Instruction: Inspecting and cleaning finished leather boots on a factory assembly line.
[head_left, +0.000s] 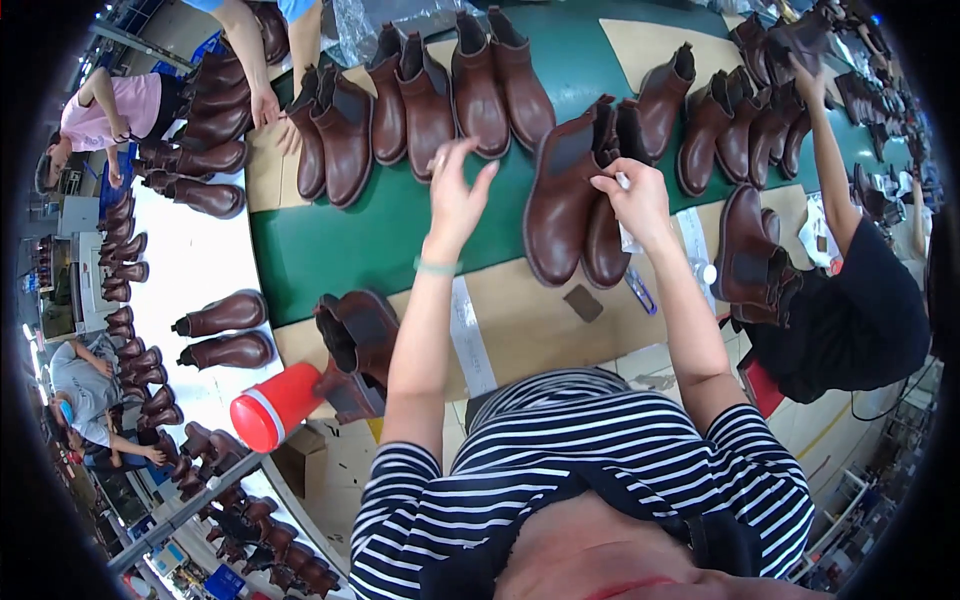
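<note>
My left hand [460,195] is raised over the green table with its fingers apart and holds nothing. Just beyond it, a row of brown ankle boots [428,120] with dark side panels stands upright. My right hand [640,205] is closed around a small white thing [622,181]; its kind is not clear. That hand is right beside a pair of brown ankle boots [556,225] on the table, covering part of the pair. Nearer to me lie a dark brown square pad [583,302] and a blue-handled small tool [641,291].
A red container with a white band [268,408] and another boot pair [362,340] are at the near left. Co-workers' hands [270,110] reach in at the far left. A co-worker in black [850,320] works at the right, beside more boots [748,245].
</note>
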